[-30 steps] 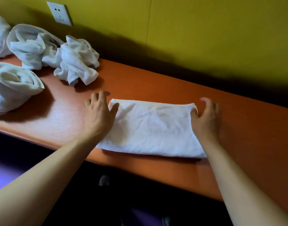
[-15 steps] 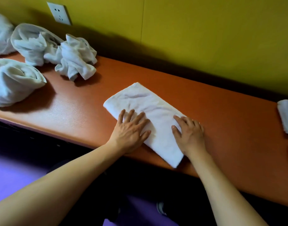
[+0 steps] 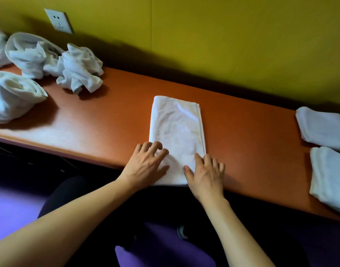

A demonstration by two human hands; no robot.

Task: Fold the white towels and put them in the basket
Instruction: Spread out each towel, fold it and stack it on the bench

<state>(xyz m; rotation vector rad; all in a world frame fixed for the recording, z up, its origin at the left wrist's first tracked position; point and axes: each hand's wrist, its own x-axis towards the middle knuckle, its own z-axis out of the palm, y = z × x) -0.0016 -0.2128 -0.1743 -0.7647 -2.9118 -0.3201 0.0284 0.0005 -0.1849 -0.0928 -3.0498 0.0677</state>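
A folded white towel (image 3: 176, 132) lies as a long strip on the orange table (image 3: 242, 143), one short end at the front edge and the other pointing at the wall. My left hand (image 3: 146, 166) rests flat on its near left corner, fingers spread. My right hand (image 3: 205, 174) lies flat on the near right corner. Two folded towels (image 3: 323, 128) (image 3: 331, 178) sit at the table's right end. Crumpled white towels lie at the left: one near the front (image 3: 13, 97), two further back (image 3: 30, 53) (image 3: 80, 68). No basket is in view.
A yellow wall with a white power socket (image 3: 59, 21) runs behind the table. Below the front edge are my dark-clothed legs and a purple floor (image 3: 13, 207). Bare tabletop shows between the strip and the towels on either side.
The towel has turned from lying crosswise, through a diagonal, to pointing away from me. Both hands slid from its side ends to its near end. The view shifted right, showing the folded towels.
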